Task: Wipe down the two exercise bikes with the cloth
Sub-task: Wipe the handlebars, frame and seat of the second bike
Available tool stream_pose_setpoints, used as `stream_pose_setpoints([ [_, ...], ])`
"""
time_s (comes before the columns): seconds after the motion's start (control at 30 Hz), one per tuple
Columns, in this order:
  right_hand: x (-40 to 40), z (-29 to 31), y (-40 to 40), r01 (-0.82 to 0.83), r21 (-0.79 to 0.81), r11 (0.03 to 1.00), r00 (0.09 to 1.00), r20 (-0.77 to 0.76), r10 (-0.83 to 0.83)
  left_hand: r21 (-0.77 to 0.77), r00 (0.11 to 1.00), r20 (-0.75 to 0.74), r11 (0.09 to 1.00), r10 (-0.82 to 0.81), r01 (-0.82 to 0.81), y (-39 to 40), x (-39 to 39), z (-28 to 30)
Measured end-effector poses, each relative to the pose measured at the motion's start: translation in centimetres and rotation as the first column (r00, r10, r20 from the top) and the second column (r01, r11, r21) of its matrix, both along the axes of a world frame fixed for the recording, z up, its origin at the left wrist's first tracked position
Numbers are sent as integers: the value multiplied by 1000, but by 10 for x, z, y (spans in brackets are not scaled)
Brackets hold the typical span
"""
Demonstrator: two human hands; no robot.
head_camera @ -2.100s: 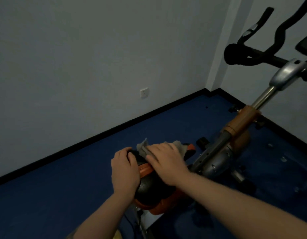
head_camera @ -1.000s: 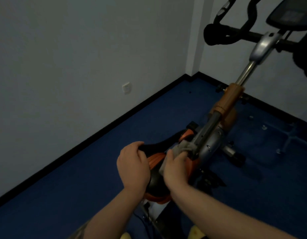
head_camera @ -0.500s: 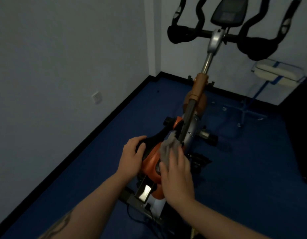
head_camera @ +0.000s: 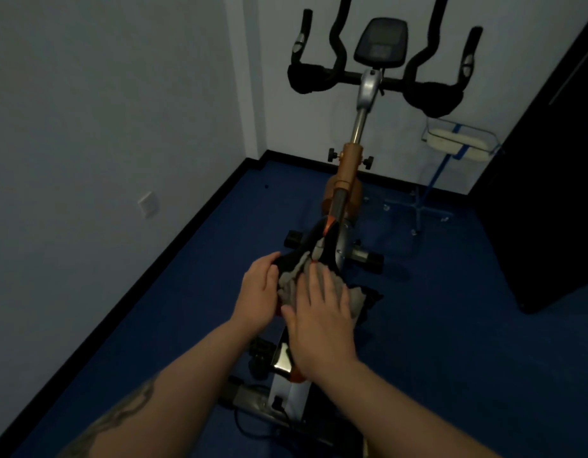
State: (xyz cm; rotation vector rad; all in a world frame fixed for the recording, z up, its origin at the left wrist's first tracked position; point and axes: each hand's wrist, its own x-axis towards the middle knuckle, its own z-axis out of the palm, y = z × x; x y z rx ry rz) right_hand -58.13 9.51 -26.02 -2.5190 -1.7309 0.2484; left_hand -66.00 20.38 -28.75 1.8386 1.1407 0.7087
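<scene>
An exercise bike [head_camera: 347, 173] with an orange and silver frame stands before me, its black handlebars and console at the top. Its black and orange saddle [head_camera: 314, 241] lies just below the middle of the view. A grey cloth [head_camera: 294, 280] is spread over the saddle. My right hand [head_camera: 320, 320] lies flat on the cloth with straight fingers, pressing it down. My left hand [head_camera: 258, 294] grips the saddle's left edge, fingers curled round it. Only one bike is in view.
A grey wall with a white socket [head_camera: 148, 203] runs along the left, close to the bike. A blue stand carrying a white tray [head_camera: 459, 143] is at the back right. A dark cabinet [head_camera: 547, 193] fills the right side. The floor is blue carpet.
My view has swung so the bike now stands straight ahead. My right hand with the cloth has slid back along the saddle towards me. The left hand stays on the saddle's edge.
</scene>
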Motion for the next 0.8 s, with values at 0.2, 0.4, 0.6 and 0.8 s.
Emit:
stream_pose_setpoints([
  [0.2, 28, 11, 57, 217, 10, 976, 957, -199, -210, 2, 998, -51, 999, -40, 40, 1, -2, 5],
  [0.4, -8, -17, -2, 173, 322, 931, 983, -116, -142, 35, 937, -340, 997, 81, -74, 15, 21, 22],
  [0.6, 40, -5, 37, 366, 161, 916, 880, -380, -285, 59, 878, -408, 966, 252, -250, 12, 37, 20],
  [0.8, 30, -4, 25, 494, 144, 857, 798, -466, -382, 70, 879, -412, 970, 239, -231, 16, 38, 14],
])
